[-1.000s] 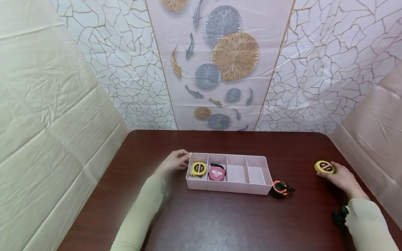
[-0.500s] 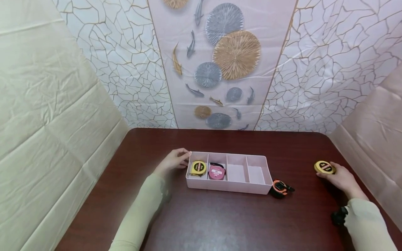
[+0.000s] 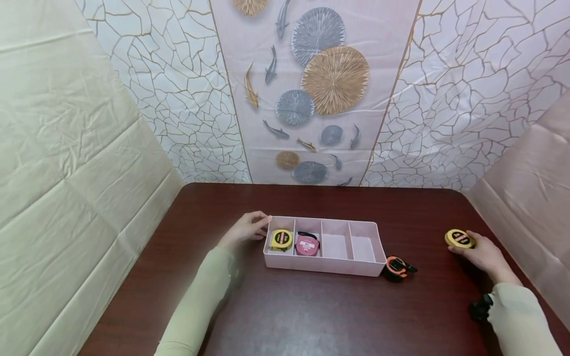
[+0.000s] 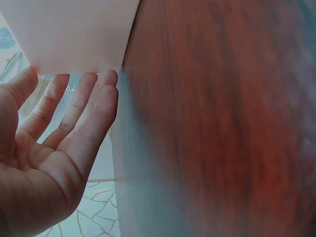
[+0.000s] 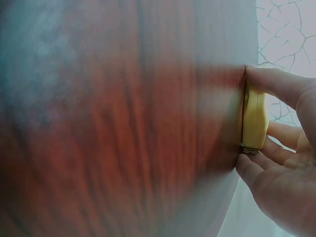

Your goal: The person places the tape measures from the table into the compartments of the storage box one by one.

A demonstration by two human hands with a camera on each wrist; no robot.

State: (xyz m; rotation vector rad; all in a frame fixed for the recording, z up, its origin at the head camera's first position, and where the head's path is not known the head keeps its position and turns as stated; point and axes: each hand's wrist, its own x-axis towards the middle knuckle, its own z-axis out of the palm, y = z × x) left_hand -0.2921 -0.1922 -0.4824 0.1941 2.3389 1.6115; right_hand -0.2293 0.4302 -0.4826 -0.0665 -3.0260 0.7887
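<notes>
Yellow tape measure point(image 3: 459, 239): stiff case, pinch the sides

Well right of the tray point(image 3: 325, 265), it lies on the counter point(image 3: 338, 311), pinched between thumb and fingers of the right hand point(image 3: 485, 255); likely light, smooth, sturdy, best held across opposite edges. The left hand point(image 3: 242, 231), fingers loosely extended, touches the tray's left end

From above, the head view faces forward and down across the tabletop point(image 3: 329, 311); close in, both wrist views, seemingly rolled sideways, share parts of its scene: the left the tray's end point(image 4: 79, 39), the right the rightmost yellow tape measure point(image 5: 255, 118).
</notes>
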